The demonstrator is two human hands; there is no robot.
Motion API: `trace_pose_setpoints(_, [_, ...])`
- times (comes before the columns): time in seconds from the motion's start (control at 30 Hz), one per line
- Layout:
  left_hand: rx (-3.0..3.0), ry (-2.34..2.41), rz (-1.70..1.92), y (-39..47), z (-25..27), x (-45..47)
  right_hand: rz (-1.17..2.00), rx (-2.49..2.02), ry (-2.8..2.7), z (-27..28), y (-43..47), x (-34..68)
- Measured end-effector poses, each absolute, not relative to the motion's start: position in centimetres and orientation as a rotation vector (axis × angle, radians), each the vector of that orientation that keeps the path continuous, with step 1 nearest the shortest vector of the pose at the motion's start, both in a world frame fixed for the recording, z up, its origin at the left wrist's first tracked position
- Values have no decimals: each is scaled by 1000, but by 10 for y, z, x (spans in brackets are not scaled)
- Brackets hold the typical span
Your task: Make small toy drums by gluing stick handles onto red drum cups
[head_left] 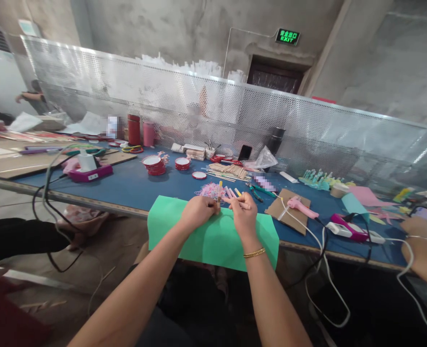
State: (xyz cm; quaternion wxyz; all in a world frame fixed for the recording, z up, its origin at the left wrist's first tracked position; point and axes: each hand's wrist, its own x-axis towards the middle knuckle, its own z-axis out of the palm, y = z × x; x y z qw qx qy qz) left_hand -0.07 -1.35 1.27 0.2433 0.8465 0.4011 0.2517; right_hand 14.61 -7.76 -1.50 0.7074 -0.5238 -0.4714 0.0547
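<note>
Between nine and ten o'clock from the work, a purple power strip (90, 173) is noted; at ten, a stack of red-rimmed discs (155, 168). Centrally, a green sheet (213, 243) is spread, overlapping the edge of the blue table (126, 180). Over it, a yellow-tipped stick (220, 185) is pinched upright by the left hand (199, 212). Coloured strands (209, 190) are heaped at twelve. By the right hand (244, 218), a pale stick (246, 206) is gripped, fingers closed; contact between sticks cannot be confirmed. Pliers (256, 193) are placed at two, a pink glue gun (302, 207) at three. Step in hand, as judged: close fingertip work on the upright stick. Next, a steady left pinch and fine right-hand control seem called for.
</note>
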Motion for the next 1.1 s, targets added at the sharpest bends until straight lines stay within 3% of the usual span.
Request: trace_pose_setpoints(1.1, [2441, 1224, 622, -19, 14, -3, 205, -1082, -1043, -16, -80, 146])
